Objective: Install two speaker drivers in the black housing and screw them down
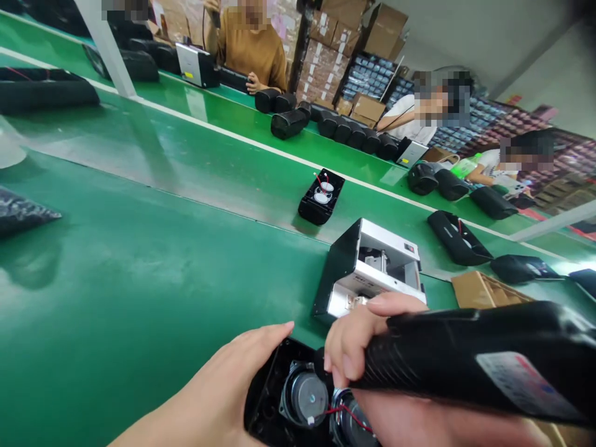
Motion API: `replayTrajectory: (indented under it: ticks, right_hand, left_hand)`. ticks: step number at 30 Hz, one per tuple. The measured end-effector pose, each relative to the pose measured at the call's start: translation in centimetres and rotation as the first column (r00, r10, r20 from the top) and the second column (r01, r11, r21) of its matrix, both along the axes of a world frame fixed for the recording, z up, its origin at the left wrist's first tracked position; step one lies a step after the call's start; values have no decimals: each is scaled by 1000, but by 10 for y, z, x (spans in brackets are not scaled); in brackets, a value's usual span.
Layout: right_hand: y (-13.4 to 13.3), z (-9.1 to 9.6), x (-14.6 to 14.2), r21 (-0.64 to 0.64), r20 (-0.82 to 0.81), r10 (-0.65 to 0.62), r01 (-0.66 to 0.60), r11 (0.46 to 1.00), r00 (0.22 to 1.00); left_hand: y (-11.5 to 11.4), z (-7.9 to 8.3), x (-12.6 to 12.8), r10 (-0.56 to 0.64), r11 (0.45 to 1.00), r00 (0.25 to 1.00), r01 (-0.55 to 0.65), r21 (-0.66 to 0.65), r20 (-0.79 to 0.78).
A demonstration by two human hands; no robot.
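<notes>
My right hand [358, 341] is wrapped round a black electric screwdriver [447, 360] with a ribbed grip and a white label. Its front end points down at a black speaker housing [265, 391]; the tip is hidden, so contact cannot be told. Inside the housing sit two round speaker drivers [307, 397] with red wires between them. My left hand [233, 385] holds the housing's left side, thumb stretched along its edge. Just beyond stands a silver and black screw feeder machine [372, 267].
A similar open speaker housing [321, 197] lies on the green belt farther off. Beside the machine, at right, stands a cardboard box with dividers [493, 290]. Several black speakers [344, 131] line the far bench, where people [251, 46] work. A dark plastic bag [23, 211] lies at left.
</notes>
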State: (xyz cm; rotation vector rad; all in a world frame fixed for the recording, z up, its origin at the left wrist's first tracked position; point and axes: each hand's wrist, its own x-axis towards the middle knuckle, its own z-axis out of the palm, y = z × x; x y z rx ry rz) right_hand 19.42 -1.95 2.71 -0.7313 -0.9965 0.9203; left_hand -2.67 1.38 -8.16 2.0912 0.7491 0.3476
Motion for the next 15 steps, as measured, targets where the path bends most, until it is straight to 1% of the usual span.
replayTrajectory:
  ticks: [3,6,9,11,15]
  right_hand:
    - [4,-12,-2,-20,35,65,-65,998,997]
    - [5,-14,2,-46,59,117,-114,992,991]
    - [6,-9,2,-83,46,105,-101,991,993]
    - [8,-6,0,-106,53,70,-64,992,996]
    - [8,-2,-4,-108,91,26,-16,994,995]
  left_hand:
    - [0,0,0,-16,1000,999,16,0,38]
    - [0,0,-1,-17,1000,996,16,10,88]
    - [1,-1,-1,-15,1000,995,14,5,101]
    - [2,-1,1,-20,1000,994,20,-1,103]
    - [3,0,3,-19,1000,992,19,4,122]
